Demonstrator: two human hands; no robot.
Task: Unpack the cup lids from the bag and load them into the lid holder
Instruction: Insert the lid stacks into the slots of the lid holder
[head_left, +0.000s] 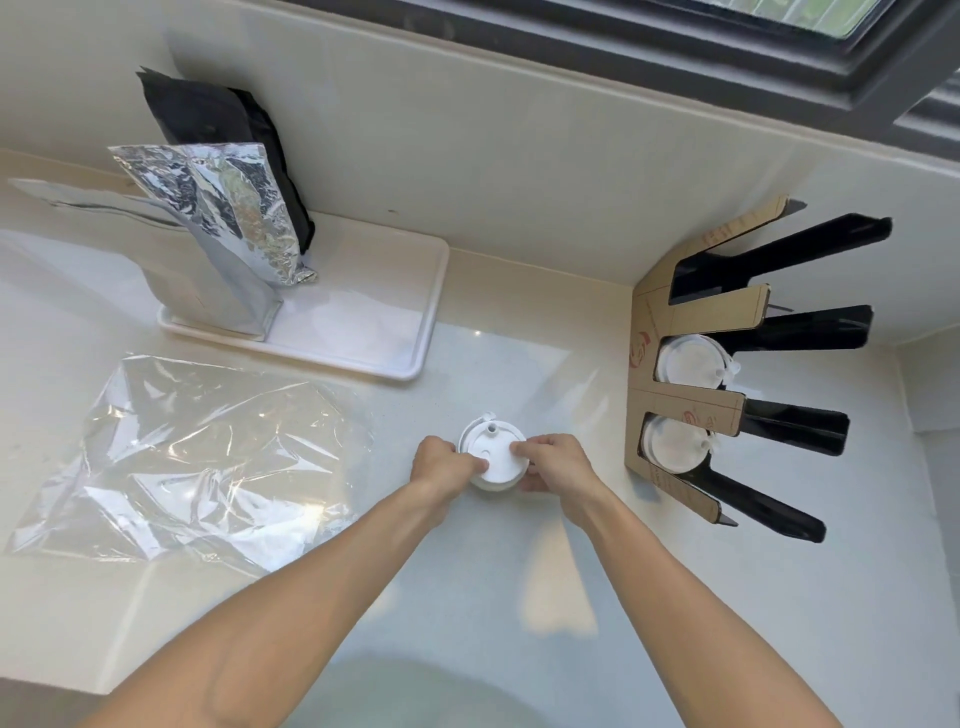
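White plastic cup lids sit in a short stack on the pale, glossy counter, and we hold that stack between both hands. Our left hand presses its fingertips on the top lid's left edge; our right hand pinches the right edge, both clamped on the stack. The top lid is round and flat-topped, with a small raised spout near its far rim and a tab jutting beyond it.

Left of the stack, a clear plastic bag lies flat and crinkled, catching bright glare. Behind it, a white rectangular tray with rounded corners carries a crumpled silver foil pouch, with a matte black pouch behind it against the wall.

At right, the lid holder is brown cardboard with long black channels fanning outward; more white lids fill two of its slots
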